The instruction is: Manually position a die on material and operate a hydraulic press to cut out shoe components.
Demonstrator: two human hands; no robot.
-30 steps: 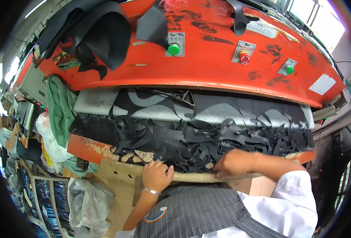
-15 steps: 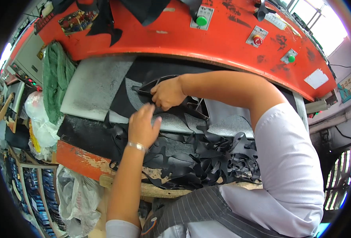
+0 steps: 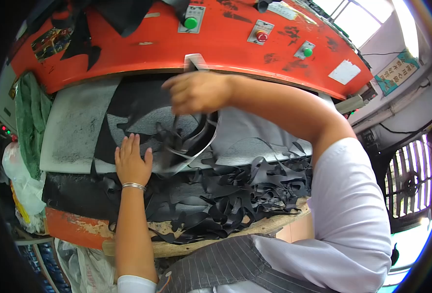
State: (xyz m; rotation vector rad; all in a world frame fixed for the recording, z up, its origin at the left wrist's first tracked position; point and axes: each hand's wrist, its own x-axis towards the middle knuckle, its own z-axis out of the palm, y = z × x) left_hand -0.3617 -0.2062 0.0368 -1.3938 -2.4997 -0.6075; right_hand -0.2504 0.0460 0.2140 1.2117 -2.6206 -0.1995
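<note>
My right hand [image 3: 201,92], blurred by motion, is closed on a metal-strip cutting die [image 3: 207,141]. The die is tilted; its curved band hangs below my fingers and another end shows above them. My left hand [image 3: 134,163] lies flat with fingers spread, pressing on the near edge of a black sheet [image 3: 133,97]. A curved cut-out in that sheet bares the pale cutting board [image 3: 74,129]. Some dark scraps by the die are too smeared to make out. To the right, under my right forearm, lies a smooth grey stretch of sheet [image 3: 240,132].
A red machine beam [image 3: 133,49] with green and red buttons spans the far side. Black offcuts [image 3: 255,188] pile along the near edge above a wooden rail [image 3: 279,223]. Green cloth [image 3: 30,122] and plastic bags [image 3: 23,171] stand at left, a fan [image 3: 411,183] at right.
My right hand has lifted the cutting die from the black sheet and tilted it. My left hand has moved off the die and flattened on the sheet. The view has shifted right.
</note>
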